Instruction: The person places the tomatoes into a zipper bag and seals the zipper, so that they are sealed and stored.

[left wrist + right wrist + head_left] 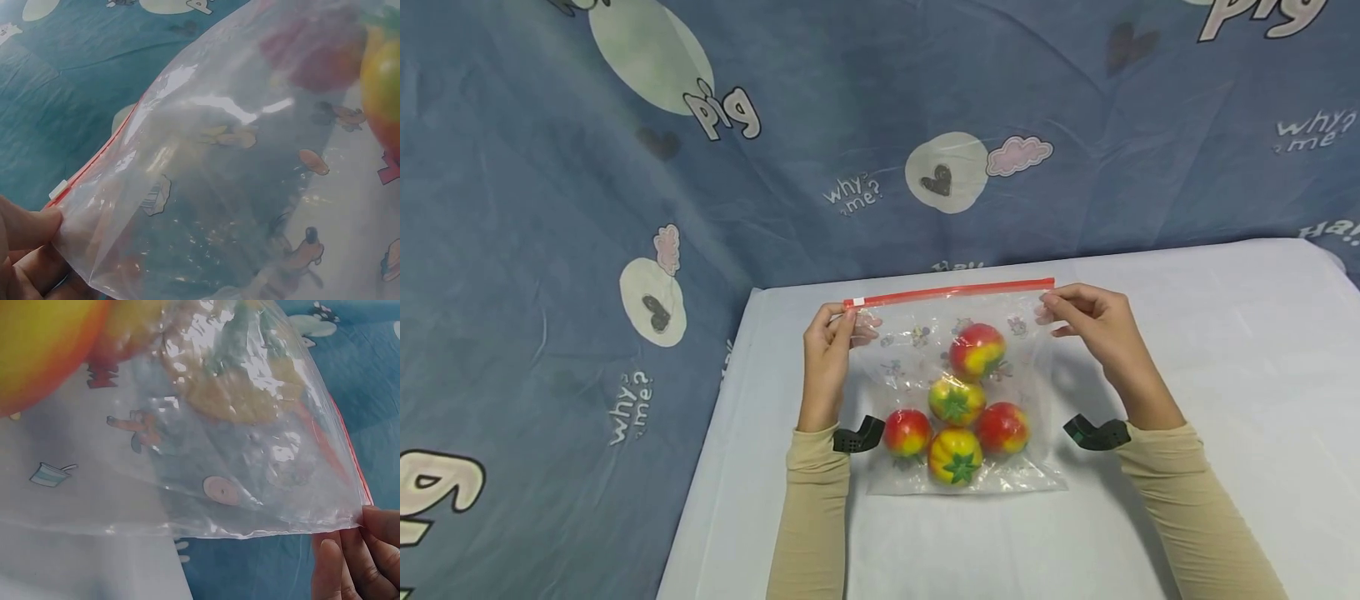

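A clear zip bag (898,354) with small cartoon prints is held by its top corners, its red zip strip (955,291) stretched nearly straight. The white slider (859,302) sits at the strip's left end. My left hand (826,362) pinches the left corner between thumb and fingers, right beside the slider (59,189). At the right corner, my right hand (1101,329) pinches the bag's edge. Inside lie several round red and yellow fruits (1003,427) with green star-shaped leaves, one (977,352) higher than the others. The left wrist view shows a fruit (384,87) through the film.
The bag is over a white-covered table (1240,375). Behind it and to the left hangs a blue printed cloth (820,100). A black wrist camera (859,435) is on the left wrist and another black camera (1096,432) on the right.
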`<state>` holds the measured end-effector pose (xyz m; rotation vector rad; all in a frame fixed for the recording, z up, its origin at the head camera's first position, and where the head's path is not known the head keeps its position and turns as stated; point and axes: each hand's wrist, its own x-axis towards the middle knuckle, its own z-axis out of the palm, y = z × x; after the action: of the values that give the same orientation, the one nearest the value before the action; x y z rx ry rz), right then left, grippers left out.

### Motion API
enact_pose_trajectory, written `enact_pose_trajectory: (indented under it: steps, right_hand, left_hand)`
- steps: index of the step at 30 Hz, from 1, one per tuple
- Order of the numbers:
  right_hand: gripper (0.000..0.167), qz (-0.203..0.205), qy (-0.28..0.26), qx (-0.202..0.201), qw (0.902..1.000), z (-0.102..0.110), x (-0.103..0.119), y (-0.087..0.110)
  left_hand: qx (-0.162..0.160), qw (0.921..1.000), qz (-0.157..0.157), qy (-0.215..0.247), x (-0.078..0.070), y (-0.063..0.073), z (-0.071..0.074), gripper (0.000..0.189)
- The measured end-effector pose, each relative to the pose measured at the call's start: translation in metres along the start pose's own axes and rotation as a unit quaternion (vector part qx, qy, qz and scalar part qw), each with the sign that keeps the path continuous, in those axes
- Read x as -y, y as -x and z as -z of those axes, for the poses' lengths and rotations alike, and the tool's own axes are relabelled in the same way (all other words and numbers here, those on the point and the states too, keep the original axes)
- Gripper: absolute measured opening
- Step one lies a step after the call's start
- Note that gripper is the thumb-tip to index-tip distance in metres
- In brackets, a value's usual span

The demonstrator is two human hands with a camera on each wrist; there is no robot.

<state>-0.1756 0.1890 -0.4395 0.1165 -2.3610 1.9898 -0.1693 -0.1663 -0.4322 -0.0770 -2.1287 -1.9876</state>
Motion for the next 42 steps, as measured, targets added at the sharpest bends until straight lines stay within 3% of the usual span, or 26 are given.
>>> enact_pose_trajectory:
  steps: [28, 34, 42]
  right_hand:
    - [0.036, 0.004, -0.009, 0.022, 0.9997, -0.001, 0.005, -0.001]
    - [0.040, 0.000, -0.002, -0.008, 1.0000, 0.001, 0.007, 0.002]
    - [0.032, 0.054, 0.011, -0.080, 0.9953, 0.006, 0.012, 0.005]
  left_hand:
    - [0.007, 0.9998, -0.017, 0.003, -0.003, 0.002, 0.004, 0.022]
    - [0.008, 0.9998, -0.010, 0.011, -0.003, 0.003, 0.003, 0.019]
    - [0.015, 0.9997, -0.011, 0.015, -0.003, 0.001, -0.001, 0.017]
